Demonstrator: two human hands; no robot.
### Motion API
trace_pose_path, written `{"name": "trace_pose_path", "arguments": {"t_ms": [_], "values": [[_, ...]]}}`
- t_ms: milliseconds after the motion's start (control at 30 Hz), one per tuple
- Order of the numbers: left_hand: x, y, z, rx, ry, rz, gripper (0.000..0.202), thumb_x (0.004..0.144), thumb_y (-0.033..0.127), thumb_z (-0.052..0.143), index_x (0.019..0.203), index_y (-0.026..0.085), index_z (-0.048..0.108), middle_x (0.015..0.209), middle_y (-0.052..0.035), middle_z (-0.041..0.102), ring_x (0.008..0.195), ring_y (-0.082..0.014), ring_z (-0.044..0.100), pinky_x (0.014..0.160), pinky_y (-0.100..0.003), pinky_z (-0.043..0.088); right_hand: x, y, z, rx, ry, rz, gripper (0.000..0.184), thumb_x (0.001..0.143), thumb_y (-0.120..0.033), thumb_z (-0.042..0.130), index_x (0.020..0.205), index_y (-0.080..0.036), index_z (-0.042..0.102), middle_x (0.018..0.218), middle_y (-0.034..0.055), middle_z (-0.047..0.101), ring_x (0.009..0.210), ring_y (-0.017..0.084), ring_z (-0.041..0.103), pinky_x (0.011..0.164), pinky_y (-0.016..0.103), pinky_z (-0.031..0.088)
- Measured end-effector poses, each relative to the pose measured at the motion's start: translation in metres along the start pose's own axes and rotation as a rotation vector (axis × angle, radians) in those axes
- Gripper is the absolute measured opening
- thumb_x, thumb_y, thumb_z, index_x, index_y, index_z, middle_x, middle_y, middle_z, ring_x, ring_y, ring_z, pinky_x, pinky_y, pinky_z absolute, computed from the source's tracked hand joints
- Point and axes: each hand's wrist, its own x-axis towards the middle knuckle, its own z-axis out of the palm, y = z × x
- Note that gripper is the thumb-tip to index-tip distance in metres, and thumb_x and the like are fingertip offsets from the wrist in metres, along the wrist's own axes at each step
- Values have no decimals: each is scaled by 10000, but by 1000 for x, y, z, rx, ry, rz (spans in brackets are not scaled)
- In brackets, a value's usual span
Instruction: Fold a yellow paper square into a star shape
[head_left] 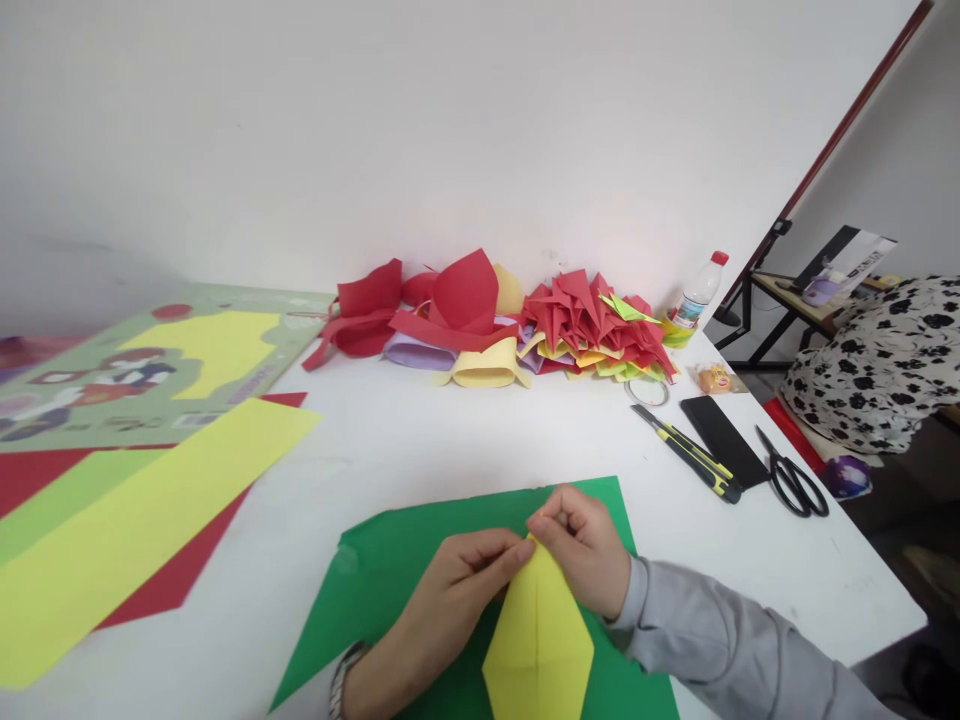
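A folded yellow paper (538, 640), kite-shaped, lies on a green sheet (390, 570) at the near edge of the white table (420, 440). My left hand (450, 590) pinches the paper's upper tip from the left, fingers closed. My right hand (581, 545) pinches the same tip from the right, fingers curled. A watch shows on my left wrist (346, 670).
Yellow, light green and red sheets (127, 520) lie at the left beside a printed board (150, 360). A pile of folded paper pieces (525, 325) sits by the wall. A bottle (697, 292), utility knife (686, 452), black phone (724, 440) and scissors (791, 478) lie at the right.
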Motion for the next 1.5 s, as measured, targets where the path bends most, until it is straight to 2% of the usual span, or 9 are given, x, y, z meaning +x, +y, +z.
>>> {"name": "trace_pose_path", "arguments": {"t_ms": [233,367,467,567,667,867,1100,1200,1500], "values": [[0,1,0,107,25,60,486,792,568,515,513,216,328,540,62,246,514,-104,239,479,-253,217,3,2,0,109,7,93,552,739,-734,623,682,-205,474,476,-107,370,420,51,261,407,201,196],[0,4,2,1,61,66,387,789,540,548,624,190,556,593,36,447,559,-121,366,512,-239,305,4,1,-1,138,-41,114,558,729,-735,638,689,-206,465,467,-108,394,403,46,290,406,194,206],[-1,4,3,-24,65,73,359,792,514,564,681,181,638,650,6,556,610,-141,447,557,-244,363,4,-2,-2,108,-72,88,542,746,-713,642,678,-205,468,440,-111,386,388,45,299,398,192,193],[-2,3,2,-3,47,81,341,796,479,563,667,178,658,654,-5,584,624,-148,465,582,-249,377,4,-6,-2,80,-88,97,539,738,-706,653,654,-207,466,411,-118,375,362,41,300,379,185,190],[-2,2,1,2,21,83,340,799,463,548,629,181,630,606,11,538,586,-134,422,556,-244,349,4,-7,-1,121,-88,144,559,704,-729,659,641,-217,445,389,-125,377,331,42,307,352,178,207],[-1,0,0,23,9,24,340,784,494,534,654,184,584,597,32,463,566,-125,370,530,-242,306,8,-7,-4,200,5,160,565,687,-730,674,643,-221,433,370,-123,398,299,36,284,324,175,171],[-2,0,-1,41,-4,2,367,794,524,508,677,183,574,622,32,447,584,-127,354,538,-247,298,13,-3,-9,246,80,152,532,687,-678,712,640,-212,460,357,-115,424,285,37,293,319,176,158],[-2,1,-2,78,6,19,368,808,519,495,671,184,564,631,31,439,599,-131,366,553,-249,306,17,-2,-14,273,186,140,517,661,-640,751,626,-205,474,365,-110,446,285,33,291,318,177,148],[-1,3,-1,53,-20,14,372,804,530,509,656,193,563,610,37,447,575,-130,405,549,-247,340,29,3,-27,314,294,122,492,642,-597,769,607,-210,468,362,-110,431,288,34,266,320,182,145]]}}
